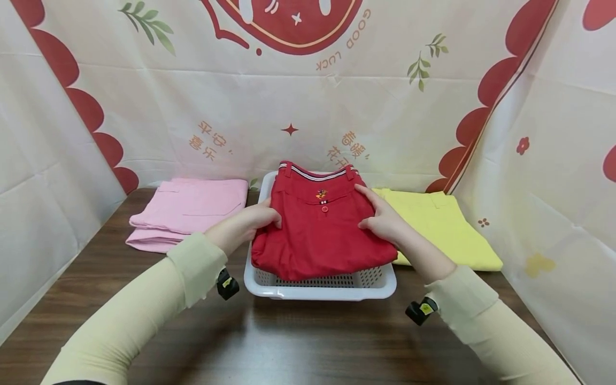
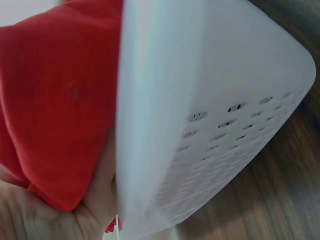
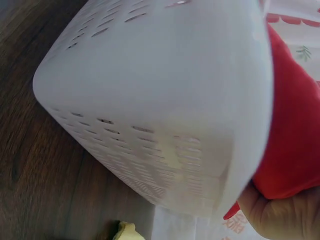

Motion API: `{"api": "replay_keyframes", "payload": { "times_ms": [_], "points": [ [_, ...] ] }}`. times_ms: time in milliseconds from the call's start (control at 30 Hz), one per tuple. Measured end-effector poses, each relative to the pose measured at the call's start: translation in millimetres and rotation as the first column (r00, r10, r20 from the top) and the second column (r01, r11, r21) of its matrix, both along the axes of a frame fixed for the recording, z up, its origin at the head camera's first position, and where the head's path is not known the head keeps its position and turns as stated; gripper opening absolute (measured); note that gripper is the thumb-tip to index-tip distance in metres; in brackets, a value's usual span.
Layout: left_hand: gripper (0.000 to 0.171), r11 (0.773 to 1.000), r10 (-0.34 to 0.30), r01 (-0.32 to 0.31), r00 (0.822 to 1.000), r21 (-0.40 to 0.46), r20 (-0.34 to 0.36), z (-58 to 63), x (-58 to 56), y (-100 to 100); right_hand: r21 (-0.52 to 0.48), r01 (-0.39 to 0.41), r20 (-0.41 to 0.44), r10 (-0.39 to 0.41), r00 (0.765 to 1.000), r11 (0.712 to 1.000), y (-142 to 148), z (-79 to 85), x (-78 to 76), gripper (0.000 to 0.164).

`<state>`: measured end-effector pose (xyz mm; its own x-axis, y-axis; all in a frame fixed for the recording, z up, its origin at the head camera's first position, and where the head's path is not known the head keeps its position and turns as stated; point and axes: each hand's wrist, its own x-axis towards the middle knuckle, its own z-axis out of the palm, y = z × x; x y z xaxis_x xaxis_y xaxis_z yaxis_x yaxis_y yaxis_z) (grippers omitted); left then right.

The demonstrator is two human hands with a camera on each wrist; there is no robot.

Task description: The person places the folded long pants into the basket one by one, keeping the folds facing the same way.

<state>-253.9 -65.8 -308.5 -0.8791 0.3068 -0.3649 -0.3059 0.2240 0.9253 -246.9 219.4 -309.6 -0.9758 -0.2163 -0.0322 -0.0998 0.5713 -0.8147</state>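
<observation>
Folded red trousers (image 1: 317,235) with a striped waistband and a buttoned back pocket lie over a white perforated basket (image 1: 320,292), covering most of its opening. My left hand (image 1: 257,219) grips their left side, thumb on top and the other fingers hidden beneath. On the opposite side my right hand (image 1: 382,216) holds the cloth the same way, thumb and a finger showing on top. In the left wrist view the red cloth (image 2: 60,100) bunches in the palm beside the basket wall (image 2: 240,65). The right wrist view has the hand (image 3: 285,215) under the cloth at the basket's rim.
Left of the basket, folded pink trousers (image 1: 202,206) lie on the dark wooden table (image 1: 298,342). A folded yellow garment (image 1: 443,227) lies on the right. A printed cloth backdrop (image 1: 289,96) hangs behind and along both sides.
</observation>
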Motion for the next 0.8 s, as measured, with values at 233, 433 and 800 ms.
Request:
{"api": "replay_keyframes", "payload": {
  "times_ms": [233,433,800],
  "points": [
    [0.066,0.994,-0.038,0.028,0.994,-0.101,-0.100,-2.7,-2.3,6,0.118,-0.019,-0.015,0.021,1.000,0.993,-12,-3.0,-1.8,0.087],
    [0.092,0.972,-0.049,0.008,0.985,-0.236,-0.168,-6.6,-2.4,14,0.156,-0.027,0.021,0.024,1.000,0.987,-13,-8.0,-3.0,0.087],
    [0.092,0.898,-0.127,0.018,0.967,-0.440,-0.221,-11.7,2.8,22,0.320,-0.075,-0.065,0.101,0.993,0.944,-19,-17.3,-0.9,0.080]
  ]
}}
